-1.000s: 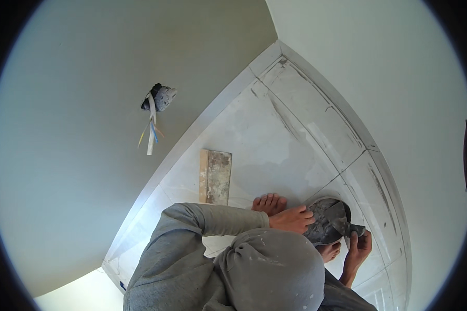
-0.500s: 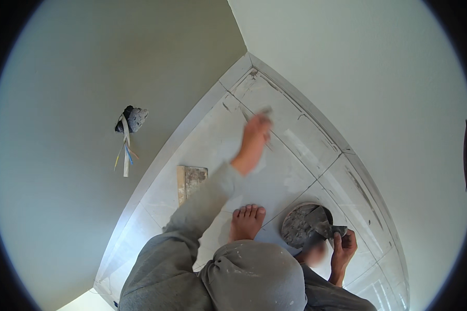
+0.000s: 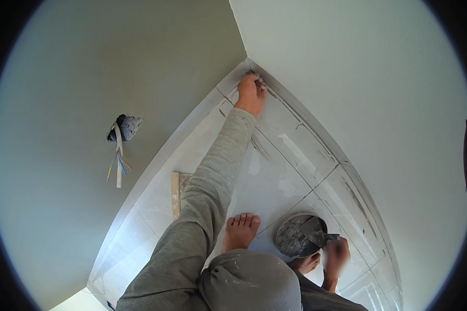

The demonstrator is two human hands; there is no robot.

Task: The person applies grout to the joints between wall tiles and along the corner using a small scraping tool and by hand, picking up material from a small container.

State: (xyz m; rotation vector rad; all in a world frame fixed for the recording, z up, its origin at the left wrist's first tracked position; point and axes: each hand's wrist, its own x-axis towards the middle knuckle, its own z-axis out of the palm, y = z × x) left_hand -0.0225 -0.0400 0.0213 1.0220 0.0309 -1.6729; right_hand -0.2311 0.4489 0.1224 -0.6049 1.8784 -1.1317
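Head view finds the left hand (image 3: 252, 93) at the floor corner, fingers bent close together; a dark edge shows at the fingertips, but whether they hold something cannot be told. The right hand (image 3: 337, 253), blurred, grips a scraper (image 3: 312, 228) by its handle, the blade resting in a round bowl (image 3: 280, 226) of grey paste (image 3: 291, 240), just beside a bare foot (image 3: 307, 264). Dark smears (image 3: 354, 187) lie along the tiles near the right-hand skirting (image 3: 371, 196). Progress looks partial: paste is spread there, residue remains uncleaned, and the bowl seems well stocked.
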